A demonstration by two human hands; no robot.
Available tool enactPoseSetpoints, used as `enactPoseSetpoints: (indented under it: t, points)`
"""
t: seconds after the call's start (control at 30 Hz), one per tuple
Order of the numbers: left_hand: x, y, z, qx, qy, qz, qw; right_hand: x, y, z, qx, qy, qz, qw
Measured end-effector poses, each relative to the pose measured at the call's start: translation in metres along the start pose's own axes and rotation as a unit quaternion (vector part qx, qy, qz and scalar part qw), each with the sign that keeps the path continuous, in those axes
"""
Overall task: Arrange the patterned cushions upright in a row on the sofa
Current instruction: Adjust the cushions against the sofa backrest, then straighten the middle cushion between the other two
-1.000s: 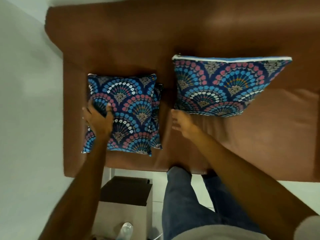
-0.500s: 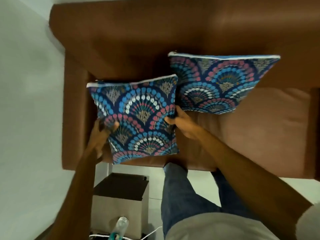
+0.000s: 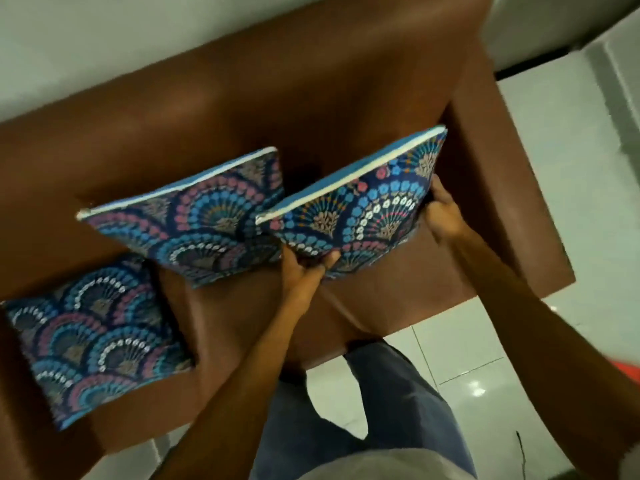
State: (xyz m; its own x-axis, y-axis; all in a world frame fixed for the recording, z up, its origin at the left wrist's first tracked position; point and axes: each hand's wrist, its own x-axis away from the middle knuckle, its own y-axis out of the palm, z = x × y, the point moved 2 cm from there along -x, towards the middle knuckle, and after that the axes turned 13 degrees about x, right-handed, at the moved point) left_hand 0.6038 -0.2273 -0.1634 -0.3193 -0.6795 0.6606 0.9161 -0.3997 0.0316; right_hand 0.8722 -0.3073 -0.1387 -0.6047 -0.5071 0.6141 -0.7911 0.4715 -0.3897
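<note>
since half a second ago the held cushion (image 3: 360, 209) has gone from the sofa's left end to its right end, past the standing cushion (image 3: 194, 220), and the view has swung right with it — a third cushion (image 3: 90, 344) now shows at the lower left. both hands clasp the held cushion: the left hand (image 3: 304, 271) has a closed grip on its lower left corner, thumb on the patterned face and fingers tucked under, while the right hand (image 3: 445, 216) has a closed grip on its right edge. it stands upright, white-piped top edge uppermost, close before the sofa's (image 3: 311, 109) backrest and just inside the right armrest; whether its bottom touches the seat cannot be told, as the left hand and the angle hide it. its left corner overlaps the right corner of the standing cushion, which leans upright against the backrest at mid-sofa. the third cushion lies flat on the seat at the left, face up, apart from the other two — its upper corner comes near the standing cushion's base. the person's legs in blue trousers (image 3: 381, 403) stand on the pale tiled floor (image 3: 519, 341) just before the seat's front edge. much of the scene is blurred.
</note>
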Motion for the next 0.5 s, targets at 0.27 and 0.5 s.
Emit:
enactPoseSetpoints:
  t: [0.27,0.5]
  points:
    - [-0.123,0.119,0.037,-0.051,0.048,-0.050,0.996,-0.135,-0.074,0.005,-0.056,-0.020,0.042,0.997]
    - [-0.112,0.075,0.000,-0.148,0.004,-0.080,0.986,-0.115,-0.022,0.051,-0.135,0.046,0.162,0.977]
